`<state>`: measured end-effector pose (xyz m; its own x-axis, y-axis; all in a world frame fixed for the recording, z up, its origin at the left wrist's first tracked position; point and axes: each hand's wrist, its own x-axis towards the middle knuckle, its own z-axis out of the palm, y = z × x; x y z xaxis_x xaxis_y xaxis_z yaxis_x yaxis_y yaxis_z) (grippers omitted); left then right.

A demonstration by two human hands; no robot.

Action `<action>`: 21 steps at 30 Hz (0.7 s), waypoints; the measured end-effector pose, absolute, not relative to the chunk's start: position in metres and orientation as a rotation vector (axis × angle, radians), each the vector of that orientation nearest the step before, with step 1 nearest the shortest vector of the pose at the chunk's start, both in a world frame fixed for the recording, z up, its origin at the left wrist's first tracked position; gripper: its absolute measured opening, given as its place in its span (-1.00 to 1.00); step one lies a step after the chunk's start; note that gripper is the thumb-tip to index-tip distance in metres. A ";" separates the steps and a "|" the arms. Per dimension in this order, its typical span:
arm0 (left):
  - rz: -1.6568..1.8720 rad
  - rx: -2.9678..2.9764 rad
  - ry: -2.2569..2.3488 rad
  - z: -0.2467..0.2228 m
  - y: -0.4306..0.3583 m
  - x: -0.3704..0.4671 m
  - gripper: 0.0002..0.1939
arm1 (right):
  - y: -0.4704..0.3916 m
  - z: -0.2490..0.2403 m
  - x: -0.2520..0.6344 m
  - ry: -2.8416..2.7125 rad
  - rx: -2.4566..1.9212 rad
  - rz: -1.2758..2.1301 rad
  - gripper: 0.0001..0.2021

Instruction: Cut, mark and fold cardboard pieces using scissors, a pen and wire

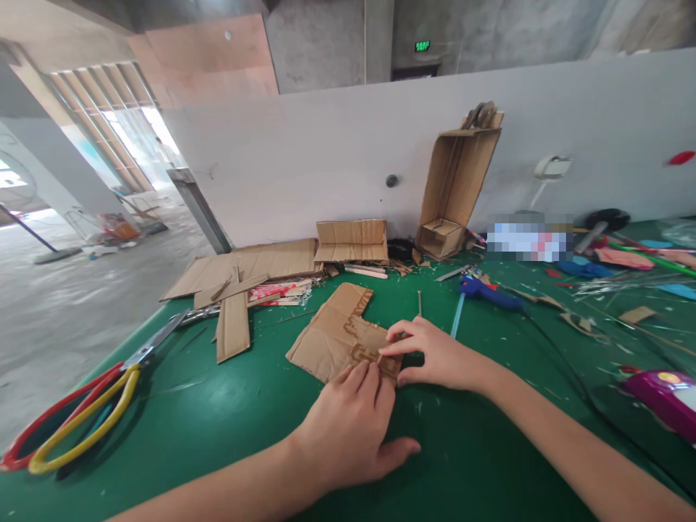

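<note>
A brown cardboard piece (326,330) with a cut-out corner and dark printed marks lies flat on the green table (217,435). My left hand (353,413) rests on its near edge, fingertips pressing down and thumb spread away. Curled around the right end of the cardboard is my right hand (429,351), its index finger on top and its thumb at the edge. Whether a small strip sits under those fingertips is hard to make out. A blue glue gun (492,292) lies beyond my right hand, its dark cord running right.
Large scissors (87,413) with red and yellow handles lie at the left. Cardboard strips (233,326) and offcuts line the back. A tall cardboard structure (460,188) leans near the white partition (326,159). A purple device (663,399) sits at the right edge.
</note>
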<state>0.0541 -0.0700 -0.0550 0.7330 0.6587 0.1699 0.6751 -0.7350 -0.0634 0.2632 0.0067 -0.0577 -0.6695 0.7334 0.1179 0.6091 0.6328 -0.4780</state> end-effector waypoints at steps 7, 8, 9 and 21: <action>-0.264 -2.727 -0.983 -0.064 -0.069 0.052 -0.28 | 0.006 -0.059 0.263 -2.546 -1.092 0.596 -0.59; -0.276 -2.709 -0.974 -0.066 -0.068 0.051 -0.29 | 0.006 -0.059 0.263 -2.549 -1.095 0.603 -0.58; -0.283 -2.696 -0.964 -0.067 -0.068 0.051 -0.31 | 0.006 -0.059 0.263 -2.551 -1.098 0.607 -0.57; -0.291 -2.632 -0.944 -0.068 -0.070 0.052 -0.37 | 0.004 -0.057 0.263 -2.538 -1.101 0.633 -0.57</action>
